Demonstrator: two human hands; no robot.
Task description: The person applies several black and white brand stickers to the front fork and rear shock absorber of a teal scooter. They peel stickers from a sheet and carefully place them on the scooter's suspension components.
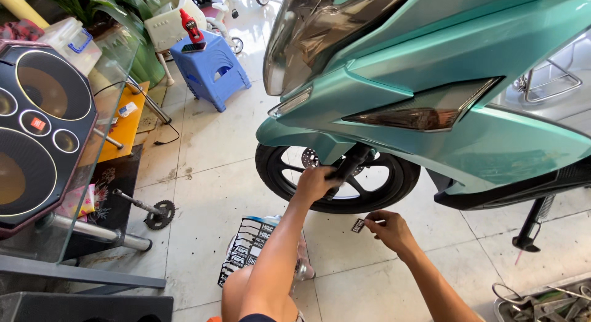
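Bright daylight floods in, sharp focus throughout. Glare streaks across the teal scooter (468,57) and its headlight; the floor (215,143) shines pale. Soft shadow pools beneath the front wheel (277,174). Edges bend slightly, wide-angle.

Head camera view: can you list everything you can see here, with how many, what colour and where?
Scooter: one, teal, top right.
Front wheel: one, black, centre.
Small sticker: one, black and white, in the right hand.
Sticker sheet: one, black and white, on the floor.
Plastic stool: one, blue, upper left.
Bottle: one, red, on the stool.
Speaker: one, black, far left.
Crank arm with sprocket: one, dark, on the floor.
Tool tray: one, grey, bottom right.
Left hand: at the fork by the wheel.
Right hand: pinching the sticker.
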